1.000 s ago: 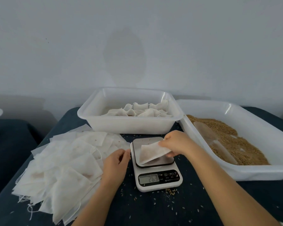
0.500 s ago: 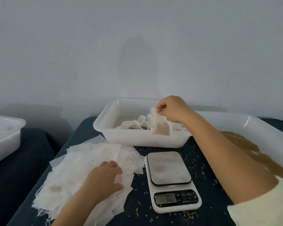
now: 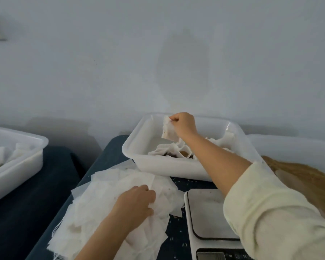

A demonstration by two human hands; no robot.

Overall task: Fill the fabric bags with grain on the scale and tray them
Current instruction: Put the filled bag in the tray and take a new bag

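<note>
At the far left, on a separate dark surface, a white tub (image 3: 17, 158) holding pale bags. On the dark table (image 3: 105, 156), near its left edge, a loose heap of empty fabric bags (image 3: 109, 196), flat and overlapping, threads trailing at the near corner. Resting on top of that heap, the left hand (image 3: 137, 201), fingers curled down onto the top sheets; whether pinching one or only pressing, hard to tell from this angle. At the back edge of the table, a white tray (image 3: 158, 166) with filled bags (image 3: 169, 151) crumpled inside, brown grain showing through one opening. Held above the tray's far left part, a filled bag (image 3: 168, 131), pinched by its top corner in the right hand (image 3: 184, 124), fingers closed tight, the bag hanging clear of the others. Near the front edge, partly under the right sleeve (image 3: 270, 212), a white scale (image 3: 206, 218), bare platform, display cut off at the bottom. Scattered grains (image 3: 176, 239) on the cloth between heap and scale. At the right edge, a big tub (image 3: 289, 145) of brown grain (image 3: 308, 181).
</note>
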